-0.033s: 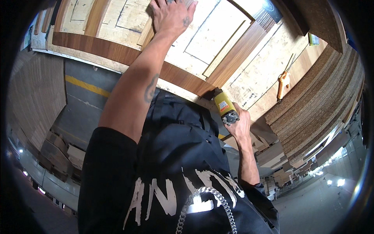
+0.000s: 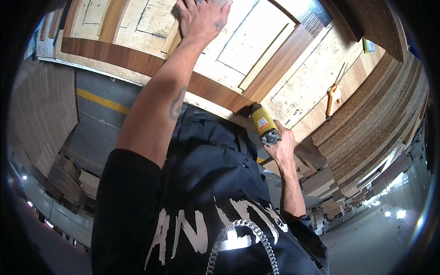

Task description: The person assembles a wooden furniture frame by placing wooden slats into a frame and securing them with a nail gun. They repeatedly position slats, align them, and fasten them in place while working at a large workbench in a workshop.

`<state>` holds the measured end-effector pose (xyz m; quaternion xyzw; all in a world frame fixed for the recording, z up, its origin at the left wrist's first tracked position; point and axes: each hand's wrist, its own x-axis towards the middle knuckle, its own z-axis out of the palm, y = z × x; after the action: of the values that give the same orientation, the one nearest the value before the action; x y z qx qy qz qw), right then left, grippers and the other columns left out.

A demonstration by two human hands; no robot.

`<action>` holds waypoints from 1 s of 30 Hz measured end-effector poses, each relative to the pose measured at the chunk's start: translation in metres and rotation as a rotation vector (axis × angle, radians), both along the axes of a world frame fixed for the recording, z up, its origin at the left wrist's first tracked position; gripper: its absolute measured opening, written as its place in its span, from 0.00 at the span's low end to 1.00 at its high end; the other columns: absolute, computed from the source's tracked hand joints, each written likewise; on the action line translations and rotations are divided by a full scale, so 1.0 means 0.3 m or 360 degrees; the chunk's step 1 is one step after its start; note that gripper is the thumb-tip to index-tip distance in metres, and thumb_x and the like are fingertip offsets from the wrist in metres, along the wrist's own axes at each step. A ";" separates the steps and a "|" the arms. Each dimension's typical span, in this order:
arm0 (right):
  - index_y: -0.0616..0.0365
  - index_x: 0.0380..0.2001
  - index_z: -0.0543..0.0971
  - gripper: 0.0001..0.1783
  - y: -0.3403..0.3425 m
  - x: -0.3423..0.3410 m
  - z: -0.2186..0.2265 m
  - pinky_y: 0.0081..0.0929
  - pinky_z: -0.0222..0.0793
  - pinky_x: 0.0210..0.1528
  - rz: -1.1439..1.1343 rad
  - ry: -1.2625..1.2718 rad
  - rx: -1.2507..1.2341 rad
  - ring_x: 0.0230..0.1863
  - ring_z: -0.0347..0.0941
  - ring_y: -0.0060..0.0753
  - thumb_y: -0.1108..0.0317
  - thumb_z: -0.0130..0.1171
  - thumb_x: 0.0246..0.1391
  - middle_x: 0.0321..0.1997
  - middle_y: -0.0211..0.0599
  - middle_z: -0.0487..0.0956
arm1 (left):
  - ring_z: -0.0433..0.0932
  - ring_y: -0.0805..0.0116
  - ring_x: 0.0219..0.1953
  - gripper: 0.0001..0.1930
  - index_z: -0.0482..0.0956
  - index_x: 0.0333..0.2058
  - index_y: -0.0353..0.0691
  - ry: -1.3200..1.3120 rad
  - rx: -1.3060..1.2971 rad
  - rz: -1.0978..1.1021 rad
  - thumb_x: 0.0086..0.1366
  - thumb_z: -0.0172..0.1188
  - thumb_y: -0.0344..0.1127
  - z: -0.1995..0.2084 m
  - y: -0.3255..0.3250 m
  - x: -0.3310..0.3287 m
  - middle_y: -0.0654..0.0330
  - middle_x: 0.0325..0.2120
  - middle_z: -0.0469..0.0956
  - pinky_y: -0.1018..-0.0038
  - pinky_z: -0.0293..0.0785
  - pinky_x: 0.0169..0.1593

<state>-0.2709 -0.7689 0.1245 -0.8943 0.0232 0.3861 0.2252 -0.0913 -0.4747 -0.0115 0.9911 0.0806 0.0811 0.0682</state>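
Note:
My right hand (image 2: 283, 143) is wrapped round a yellow nail gun (image 2: 262, 120). The gun's dark nose rests at the corner where a brown front rail (image 2: 217, 89) meets a slanting brown crosspiece (image 2: 286, 59) of a wooden frame. I cannot tell whether the nose touches the wood. At the top of the view my left hand (image 2: 201, 20) lies palm down, thumb spread, over another crosspiece (image 2: 173, 41) of the same frame. Its fingertips are cut off by the picture's edge. The frame lies on a pale wooden worktop (image 2: 231, 41) marked with dark lines.
On the worktop's right lies an orange-and-white hand tool (image 2: 333, 96) with a long thin nozzle. Stacked brown boards (image 2: 371, 121) stand beyond it, with a dark board (image 2: 378, 27) above. More boards (image 2: 46, 105) stand at the left, beside a grey floor (image 2: 98, 121) with a yellow stripe.

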 end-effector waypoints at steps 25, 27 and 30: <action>0.60 0.44 0.82 0.22 0.398 0.089 0.030 0.41 0.78 0.36 0.0067 -0.0225 0.0204 0.30 0.83 0.55 0.66 0.71 0.43 0.27 0.53 0.83 | 0.63 0.44 0.63 0.39 0.63 0.66 0.35 0.0233 0.0126 0.0030 0.63 0.61 0.54 -0.004 0.644 0.069 0.44 0.61 0.67 0.45 0.53 0.67; 0.60 0.43 0.82 0.21 0.508 0.139 0.032 0.40 0.78 0.36 0.0023 -0.0186 0.0308 0.30 0.83 0.54 0.66 0.71 0.43 0.26 0.53 0.83 | 0.56 0.44 0.71 0.48 0.58 0.70 0.33 0.0084 0.0240 0.0246 0.63 0.61 0.61 -0.014 0.821 0.030 0.41 0.68 0.61 0.45 0.46 0.72; 0.60 0.45 0.81 0.23 0.623 0.167 0.009 0.41 0.78 0.39 0.0052 -0.0180 0.0308 0.31 0.83 0.55 0.66 0.72 0.43 0.28 0.54 0.83 | 0.52 0.46 0.74 0.50 0.57 0.70 0.30 0.0227 0.0065 0.0164 0.61 0.61 0.63 -0.041 0.886 0.056 0.41 0.71 0.57 0.45 0.43 0.74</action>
<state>-0.2207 -0.5822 0.1271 -0.8890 -0.0414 0.3389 0.3051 -0.0745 -0.2089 -0.0238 0.9901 0.1344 0.0152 0.0377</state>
